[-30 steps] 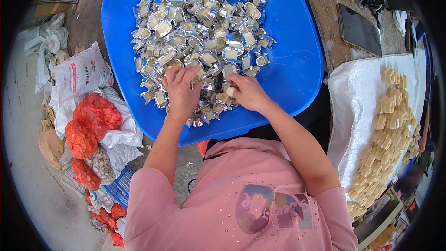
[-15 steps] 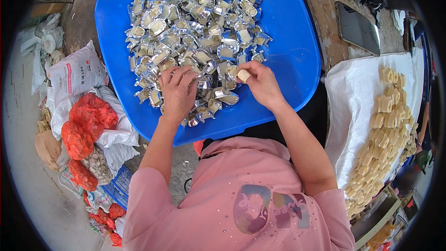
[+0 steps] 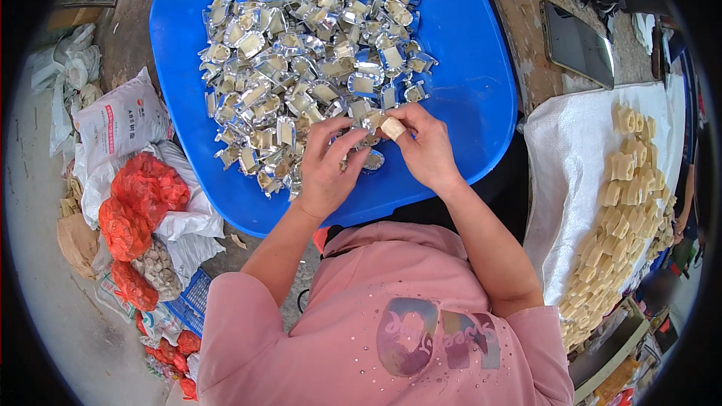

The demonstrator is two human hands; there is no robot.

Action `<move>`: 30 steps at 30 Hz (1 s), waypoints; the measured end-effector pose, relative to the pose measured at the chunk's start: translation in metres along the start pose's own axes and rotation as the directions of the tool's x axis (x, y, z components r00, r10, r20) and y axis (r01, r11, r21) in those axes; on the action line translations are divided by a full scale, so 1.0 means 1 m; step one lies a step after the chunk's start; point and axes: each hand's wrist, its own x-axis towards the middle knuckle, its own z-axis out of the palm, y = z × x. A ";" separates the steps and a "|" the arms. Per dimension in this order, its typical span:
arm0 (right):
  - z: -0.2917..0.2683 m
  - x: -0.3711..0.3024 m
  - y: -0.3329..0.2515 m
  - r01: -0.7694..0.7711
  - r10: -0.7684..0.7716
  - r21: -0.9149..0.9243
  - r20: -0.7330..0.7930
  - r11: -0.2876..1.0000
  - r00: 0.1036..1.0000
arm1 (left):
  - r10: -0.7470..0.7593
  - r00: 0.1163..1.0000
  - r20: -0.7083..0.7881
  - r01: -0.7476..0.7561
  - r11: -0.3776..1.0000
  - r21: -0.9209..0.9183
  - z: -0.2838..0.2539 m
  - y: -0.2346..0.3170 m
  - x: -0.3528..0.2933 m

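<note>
The right hand (image 3: pixel 429 149) pinches one cream block (image 3: pixel 392 128) between thumb and fingertips, above one blue tub (image 3: pixel 475 68). The left hand (image 3: pixel 329 173) – fingers curved, parted from the thumb – is just beside it. Silver-and-cream pieces (image 3: pixel 301 49) (too heaped to count) fill the tub's middle; rightward, one white woven sheet (image 3: pixel 553 154) bears dozens of cream pieces (image 3: pixel 620 222).

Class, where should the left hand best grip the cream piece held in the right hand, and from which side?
Probably the exposed left side of the cream piece, coming from the left: the right hand covers its right edge, while that side faces the left hand.
</note>
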 end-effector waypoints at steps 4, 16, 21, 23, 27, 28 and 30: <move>-0.005 -0.011 -0.014 -0.019 0.014 0.121 0.039 0.993 0.999 | 0.006 0.994 -0.108 -0.018 0.994 -0.110 0.011 0.008 0.008; -0.035 -0.046 -0.039 0.425 -0.426 -0.091 0.013 0.901 0.905 | -0.218 0.975 -0.026 0.170 0.823 -0.542 0.013 0.056 0.002; -0.033 -0.060 -0.042 0.381 -0.370 0.095 -0.119 0.920 0.922 | -0.206 0.977 -0.045 0.137 0.785 -0.605 0.013 0.069 0.002; -0.032 -0.065 -0.043 0.393 -0.374 0.129 -0.151 0.910 0.915 | -0.189 0.981 -0.045 0.124 0.789 -0.601 0.014 0.073 0.002; -0.032 -0.071 -0.042 0.407 -0.389 0.095 -0.164 0.909 0.907 | -0.210 0.978 0.010 0.168 0.750 -0.640 0.017 0.081 -0.001; -0.032 -0.072 -0.041 0.420 -0.403 0.085 -0.163 0.903 0.900 | -0.203 0.979 0.021 0.170 0.753 -0.636 0.017 0.082 -0.001; -0.036 -0.075 -0.041 0.423 -0.409 0.083 -0.143 0.902 0.901 | -0.210 0.977 0.028 0.178 0.743 -0.645 0.018 0.086 -0.002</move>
